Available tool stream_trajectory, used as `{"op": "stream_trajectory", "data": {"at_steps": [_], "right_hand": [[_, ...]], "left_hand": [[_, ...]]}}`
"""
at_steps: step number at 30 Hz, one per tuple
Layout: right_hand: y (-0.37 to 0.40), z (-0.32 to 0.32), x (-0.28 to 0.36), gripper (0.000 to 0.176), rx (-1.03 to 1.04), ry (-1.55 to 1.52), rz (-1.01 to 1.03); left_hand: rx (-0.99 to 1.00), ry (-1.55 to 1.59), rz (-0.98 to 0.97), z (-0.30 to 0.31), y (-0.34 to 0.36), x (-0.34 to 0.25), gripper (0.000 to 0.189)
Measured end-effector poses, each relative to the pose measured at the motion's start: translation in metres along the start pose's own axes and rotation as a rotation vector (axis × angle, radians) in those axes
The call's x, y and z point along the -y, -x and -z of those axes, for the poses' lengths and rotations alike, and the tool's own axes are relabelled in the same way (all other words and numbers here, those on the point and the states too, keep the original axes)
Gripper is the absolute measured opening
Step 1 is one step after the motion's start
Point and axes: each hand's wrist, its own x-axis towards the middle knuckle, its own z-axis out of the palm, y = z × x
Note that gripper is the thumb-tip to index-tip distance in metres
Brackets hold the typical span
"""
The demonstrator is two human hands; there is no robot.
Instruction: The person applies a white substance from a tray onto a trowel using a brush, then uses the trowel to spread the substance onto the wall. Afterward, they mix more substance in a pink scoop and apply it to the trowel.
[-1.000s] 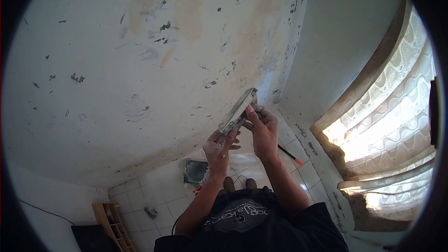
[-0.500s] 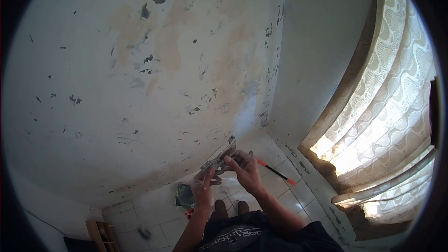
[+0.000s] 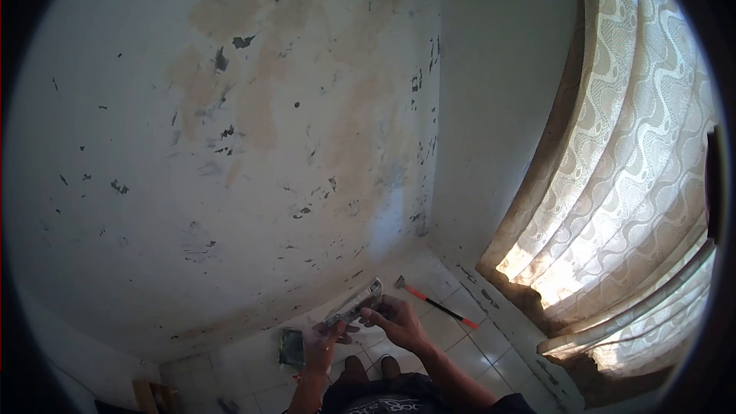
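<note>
Both hands hold a wide, flat metal scraper blade [image 3: 355, 303], smeared with pale residue, in front of my body. My left hand [image 3: 319, 346] grips its lower left end, the fingers partly hidden behind it. My right hand [image 3: 400, 323] has the thumb bent against the right part, with its fingers curled behind. Ahead is a white wall [image 3: 253, 215] with tan filler patches and dark chipped spots. The blade looks apart from the wall.
A long-handled scraper [image 3: 438, 307] in orange and black lies on the tiled floor [image 3: 468, 356] to the right. A dark green container [image 3: 291, 347] stands left of my feet. The patterned curtain [image 3: 606, 184] hangs on the right. A wooden piece [image 3: 153, 396] sits at lower left.
My view has tilted up, so the wall marks and my hands sit lower in the picture. More of the long-handled scraper shows. Both hands still hold the blade.
</note>
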Motion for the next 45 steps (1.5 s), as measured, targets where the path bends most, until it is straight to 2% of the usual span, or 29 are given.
{"op": "stream_trajectory", "data": {"at_steps": [9,19,32,34,43,45], "right_hand": [[0.013,0.02,-0.024,0.042,-0.05,-0.103,-0.025],[0.013,0.028,-0.023,0.043,0.018,-0.111,-0.09],[0.012,-0.007,-0.018,0.042,0.107,-0.003,-0.131],[0.014,-0.017,-0.022,0.042,0.135,-0.057,-0.111],[0.038,-0.071,-0.026,0.038,0.299,0.1,-0.102],[0.045,-0.079,-0.032,0.037,0.317,0.096,-0.082]], "left_hand": [[0.067,-0.114,0.135,-0.008,-0.008,0.005,0.041],[0.056,-0.187,0.13,-0.006,-0.007,0.002,0.037],[-0.036,-0.149,0.073,0.034,0.017,0.006,0.037],[-0.041,-0.155,0.074,0.045,0.024,0.014,0.036],[-0.133,-0.146,-0.012,0.091,0.094,0.018,0.033],[-0.162,-0.04,-0.038,0.095,0.109,0.022,0.033]]}}
